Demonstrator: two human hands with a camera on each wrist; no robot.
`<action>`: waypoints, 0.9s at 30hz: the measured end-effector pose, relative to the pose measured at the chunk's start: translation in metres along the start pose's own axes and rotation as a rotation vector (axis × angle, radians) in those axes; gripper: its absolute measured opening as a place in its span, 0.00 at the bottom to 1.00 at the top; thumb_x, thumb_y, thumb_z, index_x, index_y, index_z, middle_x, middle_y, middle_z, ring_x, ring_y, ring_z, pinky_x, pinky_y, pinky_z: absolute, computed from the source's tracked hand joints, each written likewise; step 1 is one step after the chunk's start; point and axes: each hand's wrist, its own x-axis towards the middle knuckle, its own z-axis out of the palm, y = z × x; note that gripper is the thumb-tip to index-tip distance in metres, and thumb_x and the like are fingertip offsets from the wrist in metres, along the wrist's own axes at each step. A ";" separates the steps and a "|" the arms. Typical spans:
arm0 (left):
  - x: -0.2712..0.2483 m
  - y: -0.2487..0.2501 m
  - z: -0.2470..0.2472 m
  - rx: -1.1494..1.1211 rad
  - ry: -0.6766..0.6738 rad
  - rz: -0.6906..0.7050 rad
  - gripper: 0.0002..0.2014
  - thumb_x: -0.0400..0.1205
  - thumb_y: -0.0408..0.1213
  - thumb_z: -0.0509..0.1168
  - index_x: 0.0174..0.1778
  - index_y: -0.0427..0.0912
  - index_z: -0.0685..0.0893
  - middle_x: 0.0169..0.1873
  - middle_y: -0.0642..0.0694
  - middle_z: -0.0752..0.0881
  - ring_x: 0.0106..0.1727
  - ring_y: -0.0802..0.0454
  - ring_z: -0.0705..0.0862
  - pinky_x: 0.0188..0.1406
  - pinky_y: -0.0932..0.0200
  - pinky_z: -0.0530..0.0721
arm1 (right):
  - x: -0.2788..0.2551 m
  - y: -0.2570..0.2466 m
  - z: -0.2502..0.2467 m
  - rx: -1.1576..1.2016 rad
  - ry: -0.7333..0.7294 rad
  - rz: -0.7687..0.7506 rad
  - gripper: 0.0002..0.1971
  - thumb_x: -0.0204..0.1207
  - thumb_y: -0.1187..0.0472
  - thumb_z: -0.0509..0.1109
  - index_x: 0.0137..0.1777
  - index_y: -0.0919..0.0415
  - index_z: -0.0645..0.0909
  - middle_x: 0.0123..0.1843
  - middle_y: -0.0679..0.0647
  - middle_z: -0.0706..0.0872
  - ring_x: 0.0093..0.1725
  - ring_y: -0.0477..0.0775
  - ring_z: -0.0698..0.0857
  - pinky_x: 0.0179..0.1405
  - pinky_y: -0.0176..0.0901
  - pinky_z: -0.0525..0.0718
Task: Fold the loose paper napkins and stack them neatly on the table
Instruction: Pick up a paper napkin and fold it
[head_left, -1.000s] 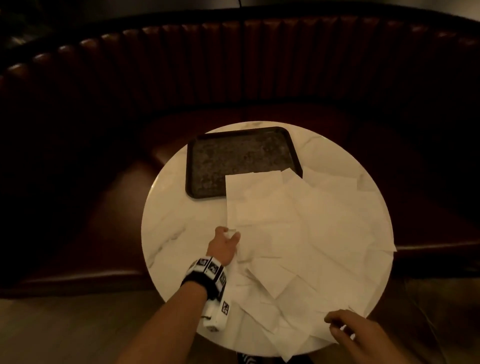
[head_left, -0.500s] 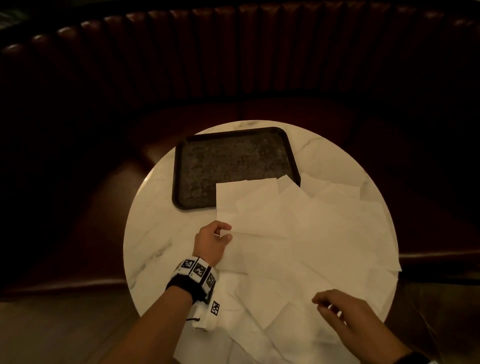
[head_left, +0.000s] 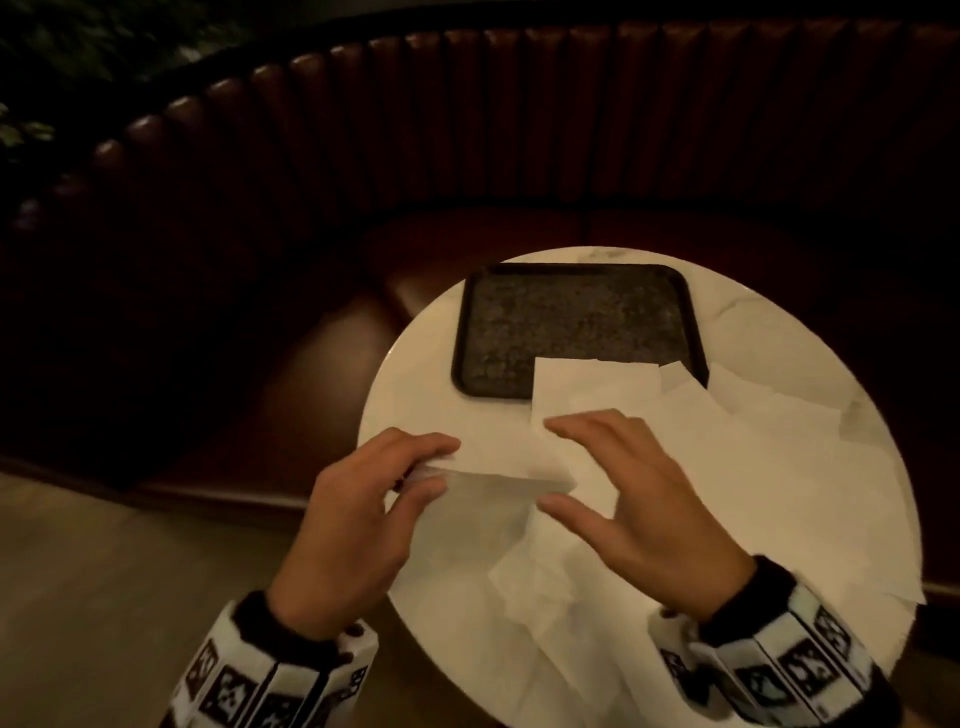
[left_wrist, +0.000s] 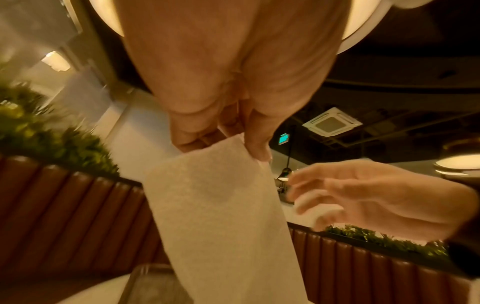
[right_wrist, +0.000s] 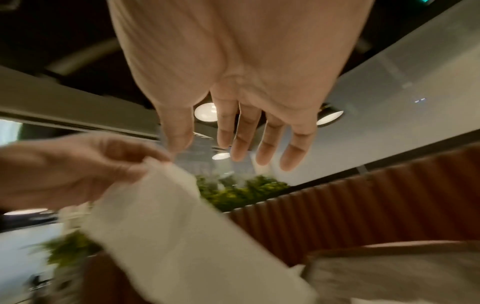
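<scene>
Napkin (head_left: 483, 499), thin, rectangular, left-hand (head_left: 358, 525) pinch

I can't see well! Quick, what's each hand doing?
Left hand: pinching a napkin.
Right hand: open, holding nothing.

The left hand (head_left: 358, 525) has lifted one napkin (head_left: 483, 514); the right hand (head_left: 639, 499) moved beside it.

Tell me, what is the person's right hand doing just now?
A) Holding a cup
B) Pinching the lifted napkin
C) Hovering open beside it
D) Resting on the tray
C: the right hand has straight, spread fingers holding nothing, while the left hand pinches the napkin.
</scene>
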 end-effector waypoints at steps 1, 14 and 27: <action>-0.004 0.005 -0.007 0.045 0.000 0.043 0.14 0.78 0.35 0.68 0.60 0.46 0.86 0.47 0.59 0.84 0.47 0.66 0.82 0.48 0.72 0.80 | 0.010 -0.016 0.008 -0.005 -0.042 -0.057 0.28 0.75 0.38 0.65 0.73 0.45 0.71 0.67 0.40 0.76 0.66 0.42 0.73 0.65 0.37 0.73; -0.009 0.024 -0.062 0.271 0.062 0.046 0.06 0.81 0.47 0.64 0.50 0.54 0.84 0.49 0.54 0.73 0.51 0.57 0.71 0.47 0.66 0.70 | 0.012 -0.074 0.041 0.300 0.086 -0.104 0.11 0.77 0.49 0.69 0.52 0.53 0.88 0.44 0.42 0.90 0.41 0.39 0.85 0.41 0.27 0.81; 0.014 -0.086 0.005 -0.279 0.080 -0.443 0.03 0.78 0.38 0.72 0.38 0.49 0.88 0.32 0.61 0.88 0.36 0.63 0.83 0.41 0.59 0.81 | 0.003 0.002 0.033 0.588 -0.004 0.471 0.06 0.78 0.63 0.70 0.46 0.56 0.89 0.42 0.54 0.92 0.42 0.58 0.88 0.41 0.49 0.88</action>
